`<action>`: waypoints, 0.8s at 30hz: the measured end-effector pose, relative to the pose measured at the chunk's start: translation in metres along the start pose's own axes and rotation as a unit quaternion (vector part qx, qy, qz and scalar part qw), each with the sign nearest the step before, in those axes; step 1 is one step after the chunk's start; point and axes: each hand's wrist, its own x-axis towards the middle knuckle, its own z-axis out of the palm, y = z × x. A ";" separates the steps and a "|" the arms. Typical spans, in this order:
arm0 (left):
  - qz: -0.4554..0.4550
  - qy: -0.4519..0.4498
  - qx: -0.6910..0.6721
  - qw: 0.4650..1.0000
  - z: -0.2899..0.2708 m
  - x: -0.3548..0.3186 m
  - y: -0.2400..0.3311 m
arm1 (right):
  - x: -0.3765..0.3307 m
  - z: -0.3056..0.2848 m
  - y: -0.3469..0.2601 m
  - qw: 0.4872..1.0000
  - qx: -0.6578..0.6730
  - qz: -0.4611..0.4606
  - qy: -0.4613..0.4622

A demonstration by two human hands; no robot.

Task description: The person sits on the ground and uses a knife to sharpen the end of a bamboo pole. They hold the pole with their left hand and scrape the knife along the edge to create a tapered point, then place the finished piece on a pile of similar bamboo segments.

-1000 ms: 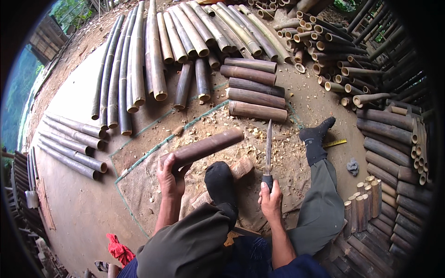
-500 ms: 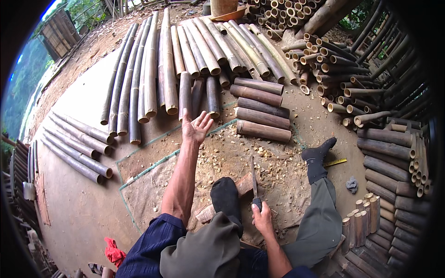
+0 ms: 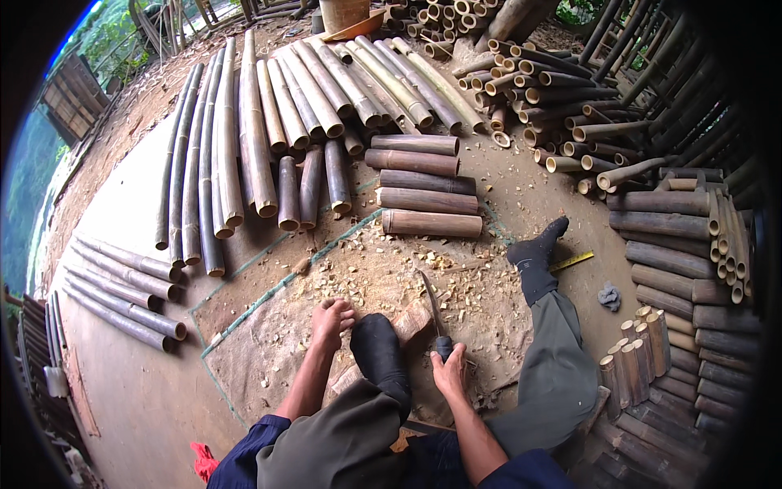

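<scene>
**Right hand [image 3: 450, 372] grips a knife [image 3: 432, 300], left hand [image 3: 330, 323] holds nothing that shows**

Close in, the right hand is wrapped around the knife's black handle, with the thumb lying along it. The blade points away from the person and leans a little to the left. Its tip is over the wood chips [image 3: 394, 264].

The left hand is a bit farther out. Its fingers are loosely bent, and I can see nothing in them. From those fingers, the knife is off to the right, past the left foot [image 3: 376, 342] in its black sock. The knife's long line runs near to far, with the handle at the near end. The right hand has it, and the left hand is well apart from it.

The left foot is over a log [image 3: 413, 320], which sticks out on both sides. It all sits on a brown mat [image 3: 244, 363] with a green edge.

Past the mat lie five short tubes [image 3: 432, 225], stacked side by side and running left to right. Long poles [image 3: 259, 163] fan out behind them, and a big heap of cut tubes [image 3: 562, 99] is at the far right.

I can read no words or labels. The yellow strip [image 3: 572, 261] by the right foot [image 3: 536, 259] is too small to show any marks clearly.
</scene>
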 end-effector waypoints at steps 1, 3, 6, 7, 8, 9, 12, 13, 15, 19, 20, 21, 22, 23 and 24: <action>0.015 -0.003 0.023 1.000 0.015 0.003 0.011 | 0.002 0.002 0.003 1.000 0.001 0.008 -0.006; 0.038 -0.024 0.053 0.998 0.047 0.019 0.032 | 0.004 0.005 0.005 1.000 0.008 0.014 -0.014; 0.036 -0.070 0.053 0.995 0.104 0.048 0.062 | 0.008 0.010 0.013 0.999 0.036 -0.004 0.002; 0.025 -0.095 0.048 0.994 0.125 0.058 0.068 | 0.011 0.017 0.024 0.998 0.054 -0.016 0.021; 0.014 -0.119 0.043 0.992 0.144 0.068 0.073 | 0.014 0.024 0.035 0.996 0.073 -0.030 0.040; 0.004 -0.123 0.060 0.991 0.160 0.080 0.076 | 0.018 0.030 0.041 0.992 0.054 -0.064 0.094; -0.011 -0.082 0.061 0.995 0.177 0.113 0.070 | 0.014 0.001 0.005 0.928 0.323 0.143 -0.115; -0.011 -0.060 0.041 0.997 0.189 0.114 0.069 | 0.012 0.002 -0.002 0.896 0.416 0.130 -0.083; -0.014 -0.009 0.012 1.000 0.203 0.112 0.065 | 0.013 -0.010 -0.008 0.886 0.446 0.100 -0.072; 0.042 0.015 -0.059 0.997 0.218 0.090 0.062 | 0.012 -0.025 -0.018 0.867 0.496 0.043 -0.025; 0.098 -0.019 -0.069 0.993 0.213 0.088 0.065 | 0.012 -0.026 -0.020 0.861 0.507 0.030 -0.008; 0.155 -0.052 -0.079 0.983 0.202 0.085 0.068 | 0.012 -0.027 -0.022 0.855 0.518 0.034 -0.004; 0.212 -0.084 -0.086 0.970 0.190 0.081 0.073 | 0.011 -0.029 -0.025 0.849 0.526 0.043 -0.021; 0.252 -0.107 -0.120 0.954 0.194 0.056 0.079 | 0.011 -0.038 -0.019 0.845 0.530 0.061 -0.024; 0.266 -0.138 -0.139 0.944 0.187 0.038 0.088 | 0.009 -0.045 -0.016 0.840 0.537 0.076 -0.032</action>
